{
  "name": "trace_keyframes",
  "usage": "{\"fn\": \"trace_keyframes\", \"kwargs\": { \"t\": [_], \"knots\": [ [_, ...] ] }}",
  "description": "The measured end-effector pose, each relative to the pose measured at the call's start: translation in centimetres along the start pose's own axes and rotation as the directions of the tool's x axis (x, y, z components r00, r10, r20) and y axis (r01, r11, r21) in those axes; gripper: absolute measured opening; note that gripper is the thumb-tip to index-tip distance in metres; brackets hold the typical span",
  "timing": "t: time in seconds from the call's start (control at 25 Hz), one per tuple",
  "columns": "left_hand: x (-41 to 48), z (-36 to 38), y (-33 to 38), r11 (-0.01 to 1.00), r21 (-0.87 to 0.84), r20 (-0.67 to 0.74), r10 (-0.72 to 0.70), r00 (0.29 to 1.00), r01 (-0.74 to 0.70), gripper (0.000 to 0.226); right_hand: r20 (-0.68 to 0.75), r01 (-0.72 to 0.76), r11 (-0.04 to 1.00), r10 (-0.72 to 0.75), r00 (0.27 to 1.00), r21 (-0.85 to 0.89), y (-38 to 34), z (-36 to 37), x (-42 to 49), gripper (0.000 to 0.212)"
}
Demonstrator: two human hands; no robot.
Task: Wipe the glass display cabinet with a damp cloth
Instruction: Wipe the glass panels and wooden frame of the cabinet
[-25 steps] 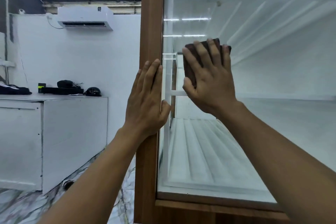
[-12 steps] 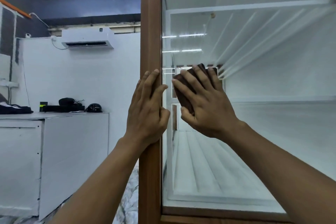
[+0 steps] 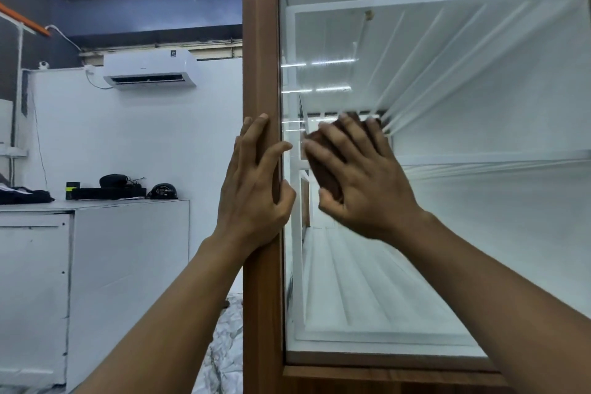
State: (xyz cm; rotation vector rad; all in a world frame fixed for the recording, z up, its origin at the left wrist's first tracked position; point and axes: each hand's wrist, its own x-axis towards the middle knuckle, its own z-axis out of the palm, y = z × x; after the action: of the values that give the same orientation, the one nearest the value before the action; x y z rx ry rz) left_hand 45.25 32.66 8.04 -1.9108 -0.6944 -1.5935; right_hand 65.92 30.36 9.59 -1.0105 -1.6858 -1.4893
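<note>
Since a second ago the right hand has slid down the pane, from higher than the left hand to about level with it, taking the cloth along. Over the last half second it has hardly shifted, though its fingers are blurred, so I take it to be mid-stroke. Those fingers are fanned out flat, pressing the dark brown cloth against the glass pane, with the thumb at the cloth's lower edge.

The left hand lies flat on the wooden post at the pane's left edge. Its fingers are straight and a little apart, the index straying onto the glass and the thumb on the glass side of the post (a brace, I would say, not a grip).

The cloth looks soft, limp and light, bunched into a thick pad. Being damp, it should cling and drag a little, so a broad flat hand over its middle suits it better than a pinch at a corner. The glass is hard, smooth and breakable, and wants even pressure rather than a shove.

Inside the cabinet, white ribbed shelves run away from me, and the post shows brown wood grain. Off to the left stand a white counter with a dark helmet on it and a wall air conditioner.
</note>
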Motion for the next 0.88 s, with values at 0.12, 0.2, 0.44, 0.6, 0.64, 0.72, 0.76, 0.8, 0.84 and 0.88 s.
{"fn": "trace_keyframes", "kwargs": {
  "t": [0.12, 0.2, 0.44, 0.6, 0.64, 0.72, 0.76, 0.8, 0.84, 0.88],
  "knots": [
    [-0.1, 0.0, 0.0, 1.0, -0.02, -0.001, -0.013, 1.0, 0.013, 0.05, -0.029, -0.188, 0.982, 0.188, 0.982, 0.026, 1.1, -0.5, 2.7, 0.074],
    [-0.2, 0.0, 0.0, 1.0, -0.017, -0.001, -0.008, 1.0, 0.008, 0.052, -0.042, -0.167, 0.985, 0.169, 0.985, 0.05, -0.4, -0.2, 1.8, 0.074],
    [-0.2, 0.0, 0.1, 1.0, -0.007, 0.005, -0.014, 1.0, 0.014, 0.056, -0.016, -0.131, 0.991, 0.131, 0.991, -0.021, 1.6, -0.4, 0.1, 0.076],
    [-0.1, 0.0, 0.1, 1.0, 0.002, 0.001, -0.009, 1.0, 0.009, 0.056, -0.012, -0.195, 0.98, 0.195, 0.981, 0.029, -0.3, -0.4, 2.1, 0.077],
    [-0.2, 0.0, 0.1, 1.0, 0.008, -0.001, -0.005, 1.0, 0.005, 0.055, -0.001, -0.079, 0.997, 0.079, 0.997, 0.017, -1.7, 0.2, 0.5, 0.077],
    [-0.5, 0.0, 0.1, 1.0, 0.014, 0.001, -0.005, 1.0, 0.005, 0.054, 0.047, 0.091, 0.996, -0.09, 0.995, -0.008, -2.3, 0.2, -2.9, 0.075],
    [-0.7, 0.0, 0.1, 1.0, 0.012, 0.002, -0.006, 1.0, 0.006, 0.055, 0.036, 0.091, 0.996, -0.09, 0.995, -0.009, -0.9, -0.2, -3.2, 0.075],
    [-0.8, 0.0, 0.1, 1.0, 0.007, 0.001, -0.009, 1.0, 0.009, 0.056, 0.007, 0.016, 1.0, -0.016, 1.0, -0.014, 0.8, -0.5, -2.2, 0.075],
    [-0.9, 0.1, 0.2, 1.0, -0.001, -0.001, -0.014, 1.0, 0.014, 0.057, -0.018, -0.117, 0.993, 0.117, 0.993, -0.007, 2.5, -0.8, -0.3, 0.074],
    [-0.9, 0.1, 0.3, 1.0, -0.007, -0.004, -0.02, 1.0, 0.02, 0.057, -0.024, -0.23, 0.973, 0.23, 0.973, 0.014, 3.3, -1.1, 2.0, 0.074]
  ]
}}
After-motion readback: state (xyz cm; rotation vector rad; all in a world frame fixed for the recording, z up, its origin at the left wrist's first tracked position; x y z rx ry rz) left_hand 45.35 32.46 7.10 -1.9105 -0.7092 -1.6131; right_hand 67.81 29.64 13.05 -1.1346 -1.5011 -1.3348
